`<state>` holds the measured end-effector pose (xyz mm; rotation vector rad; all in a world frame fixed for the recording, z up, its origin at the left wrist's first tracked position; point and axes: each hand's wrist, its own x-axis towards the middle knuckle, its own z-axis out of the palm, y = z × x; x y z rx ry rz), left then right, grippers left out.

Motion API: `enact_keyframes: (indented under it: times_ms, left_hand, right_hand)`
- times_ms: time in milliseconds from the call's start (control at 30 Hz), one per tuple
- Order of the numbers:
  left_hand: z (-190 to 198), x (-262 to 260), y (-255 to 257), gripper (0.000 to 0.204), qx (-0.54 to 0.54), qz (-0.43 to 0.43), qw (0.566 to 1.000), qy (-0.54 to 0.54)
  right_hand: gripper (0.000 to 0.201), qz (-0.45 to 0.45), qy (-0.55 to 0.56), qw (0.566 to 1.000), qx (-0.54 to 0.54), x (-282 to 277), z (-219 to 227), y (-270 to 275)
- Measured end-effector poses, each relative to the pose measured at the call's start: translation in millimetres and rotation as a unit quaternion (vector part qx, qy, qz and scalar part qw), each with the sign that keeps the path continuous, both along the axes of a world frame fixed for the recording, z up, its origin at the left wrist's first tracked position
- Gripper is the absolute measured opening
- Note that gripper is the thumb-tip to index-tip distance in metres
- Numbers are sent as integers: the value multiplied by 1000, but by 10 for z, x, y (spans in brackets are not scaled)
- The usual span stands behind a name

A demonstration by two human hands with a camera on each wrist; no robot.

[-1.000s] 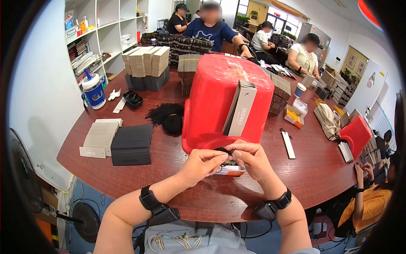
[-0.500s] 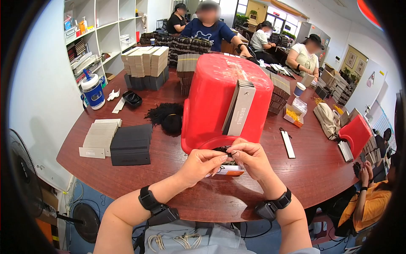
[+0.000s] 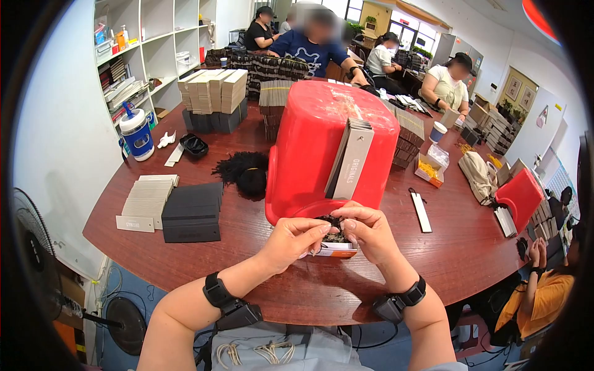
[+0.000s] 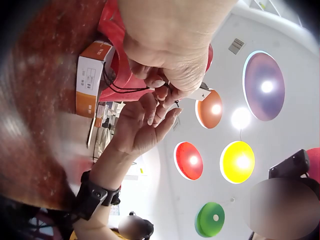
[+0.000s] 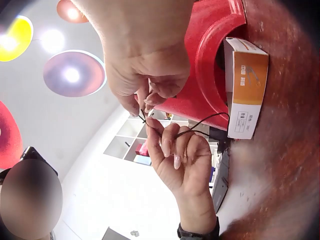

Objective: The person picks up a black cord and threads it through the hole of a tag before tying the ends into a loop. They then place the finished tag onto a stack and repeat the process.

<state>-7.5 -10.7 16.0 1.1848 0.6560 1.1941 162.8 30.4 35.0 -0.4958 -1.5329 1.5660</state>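
A thin black cord (image 5: 207,117) runs between my two hands, close above a white and orange box (image 3: 339,250). My left hand (image 3: 286,244) pinches it between thumb and fingertips, and a loop droops from that hand toward the box. Facing it, my right hand (image 3: 371,234) pinches the cord's short end, where strands cross (image 5: 143,119) between the fingertips. Dark cords lie inside the box, partly hidden by my fingers. Right behind stands an upturned red plastic bin (image 3: 309,142), with a stack of grey tags (image 3: 352,162) marked ORIGINALS on its side.
Fanned light tags (image 3: 145,201) and dark cards (image 3: 192,213) lie at the left, near a black cord bundle (image 3: 250,179). A corded white tag (image 3: 421,212) lies at the right, with a box of yellow pieces (image 3: 430,168) beyond. Several people sit around the table.
My fingertips shift slightly at the cord, and the gap between the two hands has widened a little. The person across the table leans lower and to the right.
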Motion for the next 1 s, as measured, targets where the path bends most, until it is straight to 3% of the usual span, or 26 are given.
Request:
enact_keyframes:
  times_ms: [367, 433, 467, 600, 633, 667, 700, 733, 767, 800, 833, 933, 1000]
  left_hand:
    - [-52, 88, 17, 19, 38, 82, 993, 80]
    - [-61, 120, -1, 18, 137, 157, 960, 187]
    - [-67, 124, -11, 18, 136, 157, 960, 189]
    - [-82, 133, -35, 15, 351, 231, 832, 362]
    - [-87, 127, -29, 15, 350, 229, 832, 363]
    - [-95, 114, -15, 17, 376, 248, 805, 386]
    - [-101, 99, -3, 18, 402, 267, 775, 407]
    - [-110, 81, 3, 18, 401, 266, 776, 408]
    - [-117, 62, 8, 21, 423, 282, 744, 433]
    - [-108, 50, 12, 25, 445, 297, 710, 457]
    - [-81, 52, 5, 25, 444, 297, 710, 458]
    - [22, 51, -33, 32, 405, 337, 712, 465]
    - [44, 31, -35, 33, 230, 202, 885, 351]
  right_hand:
    - [13, -65, 4, 997, -28, -4, -71, 29]
    - [13, -72, 16, 996, -42, -19, -72, 19]
    - [13, -85, 44, 994, -56, -32, -49, -7]
    - [15, -96, 75, 991, -59, -42, -36, -25]
    - [16, -95, 72, 991, -57, -39, -42, -30]
    - [16, -96, 73, 991, -58, -75, -113, -3]
    - [14, -167, 41, 983, 65, -153, -218, 41]
    - [12, -234, 8, 954, 187, -197, -276, 60]
    - [12, -234, 8, 954, 186, -166, -280, 46]
    - [10, -278, -131, 897, 317, -132, -210, 1]
    - [8, -310, -264, 803, 436, -115, -172, -25]
    - [8, -283, -265, 823, 416, -123, -165, -27]
    - [7, -256, -256, 837, 411, -119, -175, -21]
